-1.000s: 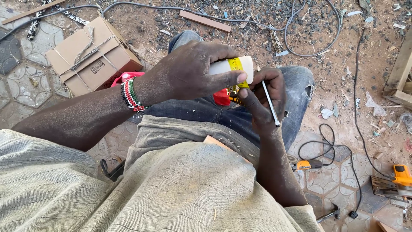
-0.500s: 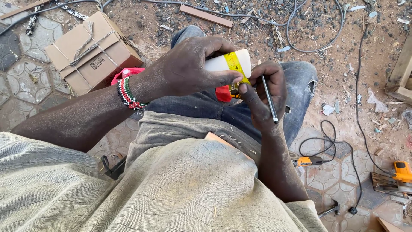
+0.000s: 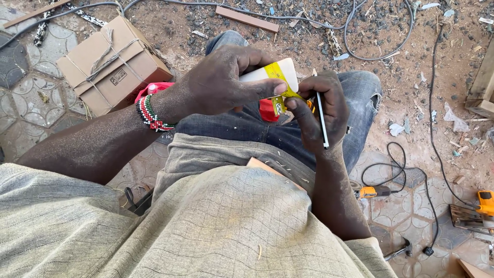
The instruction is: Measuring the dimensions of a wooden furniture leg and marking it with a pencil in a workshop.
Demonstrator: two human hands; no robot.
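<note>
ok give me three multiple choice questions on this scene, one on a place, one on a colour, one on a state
1. Where is the cardboard box?
A. on the ground beyond the left hand
B. on the lap
C. beside the hammer

2. What colour is the bottle?
A. blue and black
B. white and yellow
C. green

3. How is the left hand?
A. open and flat
B. out of view
C. closed around the bottle

Answers: 1 A, it lies on the ground by that wrist. 2 B, a white body with a yellow label. 3 C, its fingers wrap the bottle, while the right hand holds a thin pencil.
</note>
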